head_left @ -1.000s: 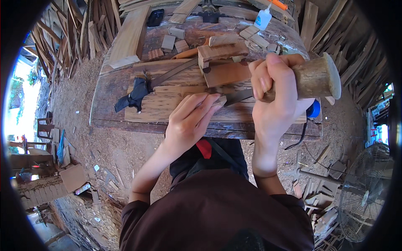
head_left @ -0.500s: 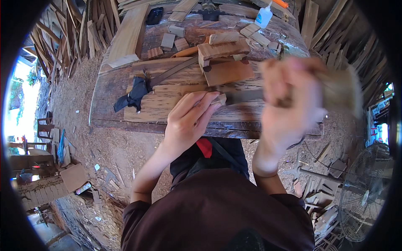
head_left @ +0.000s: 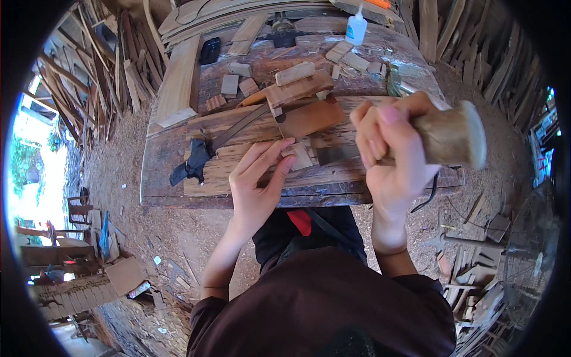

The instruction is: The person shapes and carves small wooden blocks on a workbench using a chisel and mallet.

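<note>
My left hand (head_left: pixel 256 181) holds a small pale wood piece (head_left: pixel 302 156) with its fingertips and thumb, on a streaked board (head_left: pixel 220 172) across the bench. My right hand (head_left: pixel 395 146) is closed around a tool with a thick wooden cylinder handle (head_left: pixel 449 134); its flat dark blade (head_left: pixel 333 153) reaches left beside the pale piece. Just behind them sits a small wooden assembly (head_left: pixel 312 119) with a brown panel and blocks on top. A metal strip (head_left: pixel 244 122) with dark cloth (head_left: pixel 193 160) wrapped at one end lies left of it.
On the workbench (head_left: pixel 157 184) are loose blocks (head_left: pixel 231 86), a long plank (head_left: pixel 178 83), a white glue bottle (head_left: pixel 355 30), a black object (head_left: pixel 210 50) and an orange-handled tool (head_left: pixel 253 98). Scrap wood (head_left: pixel 452 35) leans around it; a mesh fan (head_left: pixel 523 262) stands at right.
The view has shifted, so the bench appears lower. The wood piece under my left fingers now lies flatter and shows more face. My right hand, blurred half a second ago, has moved left with the tool.
</note>
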Motion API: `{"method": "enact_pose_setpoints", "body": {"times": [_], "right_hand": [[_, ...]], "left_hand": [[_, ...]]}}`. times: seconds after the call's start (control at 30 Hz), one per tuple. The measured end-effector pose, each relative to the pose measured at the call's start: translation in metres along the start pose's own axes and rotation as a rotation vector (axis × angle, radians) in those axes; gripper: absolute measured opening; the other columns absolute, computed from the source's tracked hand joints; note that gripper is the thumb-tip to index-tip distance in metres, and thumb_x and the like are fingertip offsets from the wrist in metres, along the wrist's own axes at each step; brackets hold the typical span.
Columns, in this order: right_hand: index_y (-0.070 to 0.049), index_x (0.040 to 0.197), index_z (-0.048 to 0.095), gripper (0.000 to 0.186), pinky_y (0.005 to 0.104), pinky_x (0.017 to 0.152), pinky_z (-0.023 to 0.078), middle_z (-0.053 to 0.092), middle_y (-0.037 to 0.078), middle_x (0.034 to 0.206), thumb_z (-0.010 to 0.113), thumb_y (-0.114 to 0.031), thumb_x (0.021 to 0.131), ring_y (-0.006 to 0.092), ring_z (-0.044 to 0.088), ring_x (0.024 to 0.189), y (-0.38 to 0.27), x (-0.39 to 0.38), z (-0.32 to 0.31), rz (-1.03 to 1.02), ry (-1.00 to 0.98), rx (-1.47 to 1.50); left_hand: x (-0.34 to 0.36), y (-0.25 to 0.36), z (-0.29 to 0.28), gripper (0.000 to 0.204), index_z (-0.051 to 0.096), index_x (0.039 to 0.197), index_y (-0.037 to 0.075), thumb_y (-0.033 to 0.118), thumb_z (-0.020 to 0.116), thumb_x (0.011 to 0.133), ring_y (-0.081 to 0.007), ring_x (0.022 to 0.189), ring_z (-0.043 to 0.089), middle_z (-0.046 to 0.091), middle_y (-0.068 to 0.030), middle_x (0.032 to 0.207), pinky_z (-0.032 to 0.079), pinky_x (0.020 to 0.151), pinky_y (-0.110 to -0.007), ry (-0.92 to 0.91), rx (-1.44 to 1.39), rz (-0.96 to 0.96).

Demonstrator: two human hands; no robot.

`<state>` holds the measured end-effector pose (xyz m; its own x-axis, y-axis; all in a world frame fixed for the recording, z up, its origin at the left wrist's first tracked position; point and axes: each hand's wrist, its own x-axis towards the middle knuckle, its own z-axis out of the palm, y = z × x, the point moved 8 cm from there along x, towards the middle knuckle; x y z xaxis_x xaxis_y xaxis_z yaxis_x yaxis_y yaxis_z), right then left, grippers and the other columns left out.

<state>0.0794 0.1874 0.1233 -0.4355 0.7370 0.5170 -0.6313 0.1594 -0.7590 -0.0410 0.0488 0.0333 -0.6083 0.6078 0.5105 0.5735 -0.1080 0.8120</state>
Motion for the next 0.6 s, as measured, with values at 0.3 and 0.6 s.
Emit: {"method": "enact_pose_setpoints", "body": {"times": [0.3, 0.6], "right_hand": [[-0.01, 0.08, 0.043, 0.011, 0.0302, 0.068, 0.036, 0.036, -0.001, 0.054, 0.05, -0.011, 0.088, 0.0088, 0.029, 0.043, -0.023, 0.009, 0.001, -0.025, -0.071, -0.013], [-0.007, 0.075, 0.046, 0.015, 0.0264, 0.056, 0.033, 0.038, 0.0, 0.054, 0.056, -0.012, 0.086, 0.0085, 0.031, 0.042, -0.024, 0.018, 0.015, -0.047, -0.015, 0.023]], "left_hand": [[-0.001, 0.021, 0.018, 0.024, 0.068, 0.103, -0.003, -0.003, 0.072, 0.079, -0.0207, 0.078, 0.064, 0.062, -0.0099, 0.098, 0.051, 0.07, -0.028, -0.01, 0.279, 0.278], [-0.005, 0.019, 0.018, 0.025, 0.068, 0.102, -0.004, -0.003, 0.073, 0.078, -0.022, 0.081, 0.064, 0.061, -0.0103, 0.098, 0.052, 0.07, -0.031, -0.008, 0.269, 0.3]]}}
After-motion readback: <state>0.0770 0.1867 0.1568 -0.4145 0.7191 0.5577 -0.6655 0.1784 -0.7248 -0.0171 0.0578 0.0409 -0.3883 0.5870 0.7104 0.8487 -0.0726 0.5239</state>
